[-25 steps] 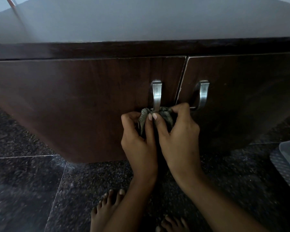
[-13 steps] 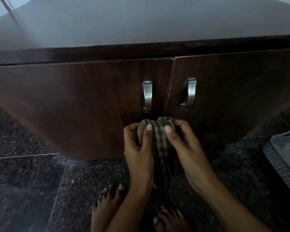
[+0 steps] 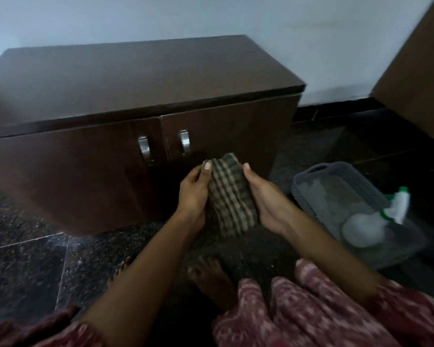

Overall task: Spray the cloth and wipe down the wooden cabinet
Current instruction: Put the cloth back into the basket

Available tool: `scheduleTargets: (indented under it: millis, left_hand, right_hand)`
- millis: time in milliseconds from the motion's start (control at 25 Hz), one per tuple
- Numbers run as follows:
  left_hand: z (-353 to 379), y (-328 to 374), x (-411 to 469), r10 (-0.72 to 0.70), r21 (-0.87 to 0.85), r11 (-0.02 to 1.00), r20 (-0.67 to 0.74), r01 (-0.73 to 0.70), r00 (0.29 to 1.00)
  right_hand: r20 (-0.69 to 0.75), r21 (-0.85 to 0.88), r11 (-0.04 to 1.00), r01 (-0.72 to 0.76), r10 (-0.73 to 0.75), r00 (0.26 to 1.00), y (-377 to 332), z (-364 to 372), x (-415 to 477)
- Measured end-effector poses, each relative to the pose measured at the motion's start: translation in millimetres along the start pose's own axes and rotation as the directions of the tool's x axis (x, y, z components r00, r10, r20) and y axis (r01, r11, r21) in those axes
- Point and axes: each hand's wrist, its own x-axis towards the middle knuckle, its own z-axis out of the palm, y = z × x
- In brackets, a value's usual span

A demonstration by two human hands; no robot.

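Holding cloth [image 3: 232,196] btwn both hands, clear of cabinet [image 3: 125,101] front | L hand [image 3: 194,194] + R hand [image 3: 263,199] clamp its long sides | long axis runs away from body | spray bottle [image 3: 376,219] in basket [image 3: 308,181] to right; R hand nearer.

Dark speckled floor [image 3: 28,266] under cabinet [image 3: 90,176], perhaps-plastic grey basket [image 3: 308,194].
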Motion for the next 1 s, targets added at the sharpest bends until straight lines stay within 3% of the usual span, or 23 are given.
scheduleTargets:
  millis: [160, 280, 360, 560, 720, 840, 920, 1000]
  left_hand:
    - [55.1, 13.7, -10.4, -0.187, -0.027, 0.981, 0.149, 0.193, 0.971]
    - [94.9, 6.7, -4.9, -0.333, -0.011, 0.935, 0.326, 0.356, 0.885]
    - [123.6, -13.4, 2.7, -0.404, 0.101, 0.912, 0.403, 0.399, 0.822]
    - [190.8, -79.6, 48.3, -0.377, 0.404, 0.884, 0.326, 0.233, 0.867]
    - [233.0, -119.8, 94.0, -0.285, 0.393, 0.912, 0.399, 0.118, 0.872]
    - [259.4, -146.7, 133.7, -0.358, 0.316, 0.919, 0.415, 0.236, 0.836]
    - [276.2, -163.8, 154.2, -0.473, 0.307, 0.878, 0.446, 0.367, 0.76]
    - [289.4, -179.7, 165.3, -0.571, 0.351, 0.819, 0.414, 0.454, 0.709]
  right_hand:
    - [-0.177, 0.124, 0.991, 0.044, -0.022, 0.984, -16.5, -23.9, -43.2]
    - [-0.295, 0.342, 0.935, 0.096, 0.01, 0.956, -32.8, -52.0, -62.5]
    - [-0.402, 0.418, 0.891, 0.18, 0.004, 0.916, -32.6, -82.4, -64.9]
    - [-0.646, 0.383, 0.882, 0.276, 0.042, 0.762, -16.8, -175.3, -52.2]
    - [-0.729, 0.343, 0.892, 0.294, 0.055, 0.682, 9.6, -235.5, -11.9]
    - [-0.716, 0.424, 0.799, 0.427, 0.007, 0.698, 17.2, -268.5, 18.5]
    - [-0.705, 0.486, 0.732, 0.478, 0.005, 0.709, 15.8, -282.5, 31.6]
    - [-0.715, 0.483, 0.731, 0.482, 0.012, 0.699, 18.0, -296.5, 43.2]
